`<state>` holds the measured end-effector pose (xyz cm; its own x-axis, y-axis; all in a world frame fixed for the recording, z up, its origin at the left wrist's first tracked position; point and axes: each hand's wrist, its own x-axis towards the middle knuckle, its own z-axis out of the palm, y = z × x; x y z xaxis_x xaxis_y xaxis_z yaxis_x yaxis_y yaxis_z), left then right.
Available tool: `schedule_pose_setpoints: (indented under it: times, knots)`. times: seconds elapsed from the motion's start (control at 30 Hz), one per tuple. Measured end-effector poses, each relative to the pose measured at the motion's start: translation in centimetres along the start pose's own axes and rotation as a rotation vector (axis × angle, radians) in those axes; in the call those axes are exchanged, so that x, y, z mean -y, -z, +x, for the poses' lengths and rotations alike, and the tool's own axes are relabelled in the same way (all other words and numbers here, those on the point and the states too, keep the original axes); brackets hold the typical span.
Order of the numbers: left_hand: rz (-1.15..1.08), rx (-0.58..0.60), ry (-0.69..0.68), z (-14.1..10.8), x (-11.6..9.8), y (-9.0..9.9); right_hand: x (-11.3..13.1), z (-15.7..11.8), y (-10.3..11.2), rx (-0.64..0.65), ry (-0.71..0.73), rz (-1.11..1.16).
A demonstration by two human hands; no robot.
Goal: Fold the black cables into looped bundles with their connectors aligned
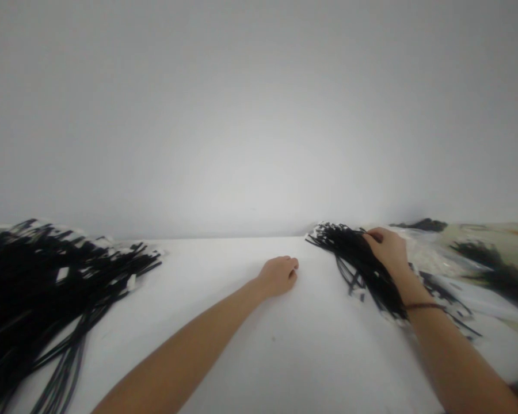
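Observation:
My left hand (280,276) is curled into a loose fist over the white table (259,351), with nothing seen in it. To its right lies a bundle of black cables (349,247) with small white connectors at the ends. My right hand (386,248) is at the upper right side of this bundle, thumb and fingers closed on a black cable at its edge. The fingertips are partly hidden behind the hand. A dark band circles the right wrist.
A large heap of black cables (38,293) with white connectors covers the table's left side. Further right lie a clear plastic bag (431,250) and more dark cables (492,267), blurred. A plain pale wall (250,115) rises behind the table.

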<state>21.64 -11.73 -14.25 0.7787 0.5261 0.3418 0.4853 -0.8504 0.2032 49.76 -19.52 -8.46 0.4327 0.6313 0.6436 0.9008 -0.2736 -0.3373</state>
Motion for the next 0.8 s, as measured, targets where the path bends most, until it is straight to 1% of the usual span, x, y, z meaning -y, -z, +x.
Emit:
schedule_pose_setpoints:
  times: [0.17, 0.27, 0.37, 0.43, 0.47, 0.5, 0.53, 0.57, 0.6, 0.67, 0.7, 0.73, 0.77, 0.8]
  knots:
    - [-0.001, 0.016, 0.007, 0.1, -0.1, 0.1, 0.9, 0.0, 0.6, -0.165, -0.011, 0.051]
    - [-0.008, -0.001, -0.004, 0.1, -0.1, 0.1, 1.4, -0.1, 0.8, -0.274, -0.042, 0.118]
    - [-0.031, -0.019, -0.012, 0.0, 0.0, 0.0, 2.1, -0.3, 0.9, -0.377, -0.022, 0.205]
    - [-0.091, -0.031, -0.004, 0.0, 0.1, -0.2, 2.9, -0.6, 1.0, -0.404, 0.017, 0.267]
    - [-0.155, -0.043, 0.013, 0.1, 0.2, -0.2, 3.4, -0.8, 1.1, -0.389, 0.045, 0.301]
    - [-0.252, -0.058, 0.040, 0.2, 0.3, -0.2, 4.1, -1.0, 1.1, -0.348, 0.087, 0.331]
    - [-0.384, -0.078, 0.080, 0.4, 0.4, -0.2, 4.8, -1.4, 1.2, -0.279, 0.150, 0.353]
    - [-0.540, -0.095, 0.133, 0.6, 0.6, -0.2, 5.6, -1.7, 1.2, -0.175, 0.236, 0.367]
    - [-0.711, -0.115, 0.193, 0.8, 0.9, 0.0, 6.4, -2.2, 1.2, -0.038, 0.349, 0.369]
    - [-1.047, -0.183, 0.331, 1.1, 1.4, 0.3, 7.7, -3.1, 1.1, 0.285, 0.579, 0.351]
    - [-1.199, -0.229, 0.398, 1.3, 1.8, 0.5, 8.2, -3.5, 0.9, 0.426, 0.659, 0.337]
    - [-1.336, -0.282, 0.452, 1.3, 2.1, 0.7, 8.5, -3.8, 0.8, 0.536, 0.706, 0.323]
    - [-1.459, -0.337, 0.492, 1.4, 2.5, 0.8, 8.6, -4.0, 0.6, 0.608, 0.722, 0.309]
    - [-1.566, -0.385, 0.519, 1.4, 2.8, 1.0, 8.6, -4.0, 0.5, 0.642, 0.714, 0.294]
